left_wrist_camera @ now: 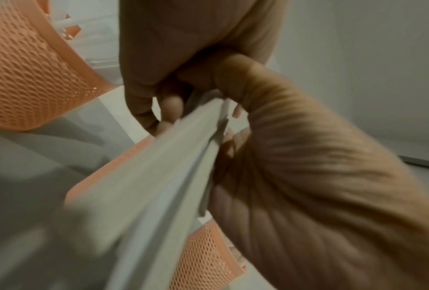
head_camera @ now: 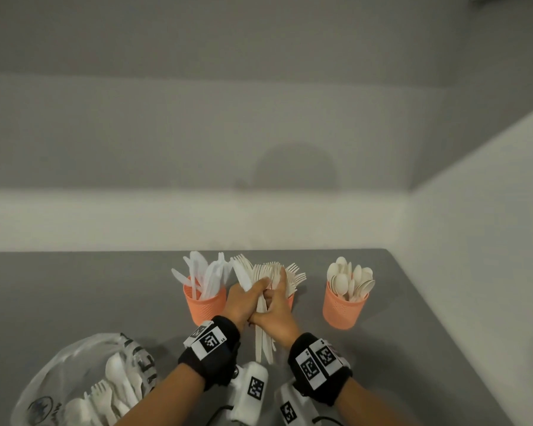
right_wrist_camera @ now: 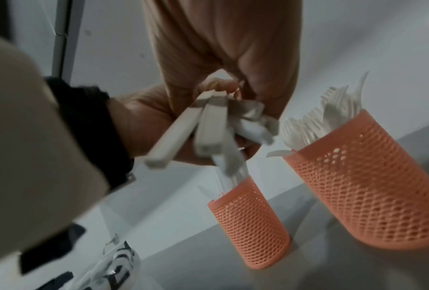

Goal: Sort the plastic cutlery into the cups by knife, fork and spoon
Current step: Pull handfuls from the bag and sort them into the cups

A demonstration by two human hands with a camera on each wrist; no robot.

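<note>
Both wrists wear black bands with square black-and-white tags, low at the front. Just past them, the left hand (head_camera: 240, 299) and the right hand (head_camera: 276, 315) squeeze one bunch of forks (head_camera: 266, 290) together, fingers curled round the handles. The prongs point up and fan out; the handle ends stick out below, above the gray table (head_camera: 74, 290).

The bunch sits in front of the middle cup (right_wrist_camera: 372, 176), which already has forks in it. The knife cup (head_camera: 204, 298) stands to the left and the spoon cup (head_camera: 345, 305) to the right. A clear bag (head_camera: 74, 379) with more cutlery lies near the left arm.

These forks look light, thin and smooth, so I think they can slip or spread apart. Holding them around the middle of the handles seems best. The prongs could snap if bent.
</note>
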